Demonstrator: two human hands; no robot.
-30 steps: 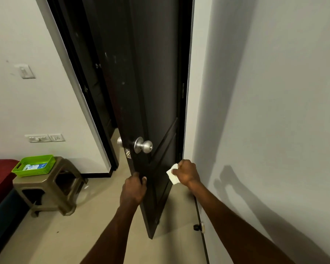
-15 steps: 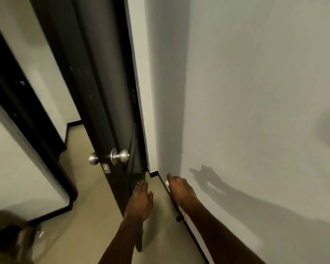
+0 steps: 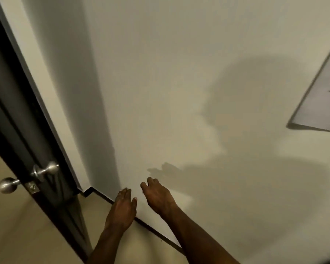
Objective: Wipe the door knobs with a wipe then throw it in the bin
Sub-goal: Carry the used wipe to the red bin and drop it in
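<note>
The dark door (image 3: 17,115) stands open at the left edge, seen edge-on. It carries two silver knobs: the nearer knob (image 3: 51,168) on this side and the far knob (image 3: 7,185) on the other side. My left hand (image 3: 122,208) hovers to the right of the door with straight fingers and holds nothing. Beside it, in front of the white wall, my right hand (image 3: 157,196) has its fingers curled downward. The white wipe it carried is hidden under that hand and does not show against the wall. Neither hand touches a knob.
A white wall (image 3: 179,82) fills most of the view, with my shadow on it. A black skirting (image 3: 152,228) runs along its foot above the beige floor (image 3: 27,235). A framed sheet (image 3: 324,96) hangs at the right edge.
My left hand has let go of the door's edge. Both hands have moved right, away from the door towards the wall, and my view has swung right so the stool and basket are gone.
</note>
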